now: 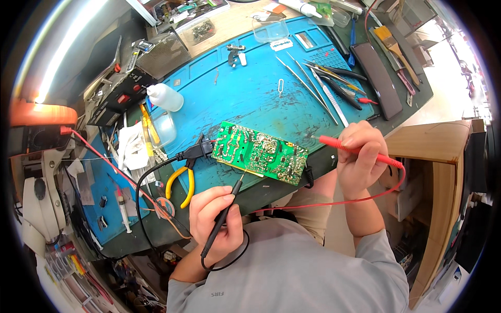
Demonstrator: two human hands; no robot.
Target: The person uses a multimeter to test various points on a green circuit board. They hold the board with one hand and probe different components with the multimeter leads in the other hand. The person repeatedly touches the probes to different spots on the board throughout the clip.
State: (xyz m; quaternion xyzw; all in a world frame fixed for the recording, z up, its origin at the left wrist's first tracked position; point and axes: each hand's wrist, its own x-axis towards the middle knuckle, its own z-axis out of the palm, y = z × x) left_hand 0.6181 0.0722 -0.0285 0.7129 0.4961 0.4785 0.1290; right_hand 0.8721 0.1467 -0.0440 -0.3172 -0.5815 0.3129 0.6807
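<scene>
A green circuit board (pixel 261 151) lies solder side up near the front edge of the blue work mat (pixel 229 99). My left hand (pixel 215 216) grips a black multimeter probe (pixel 222 218), its thin tip at the board's front edge; whether it touches a joint I cannot tell. To the right, my right hand (pixel 361 156) is closed on a red multimeter probe (pixel 342 146), pointing left just off the board's right end. A black power plug (pixel 195 151) with its cord sits against the board's left end. Yellow-handled pliers (pixel 180 185) rest beside the plug.
An orange multimeter (pixel 42 117) stands at the left, the red lead (pixel 109 164) running from it. Tweezers (pixel 308 86), black-handled pliers (pixel 339 91) and a dark phone (pixel 376 81) lie at the right. Behind the board are a white bottle (pixel 165 97) and a black-fronted box (pixel 117 99).
</scene>
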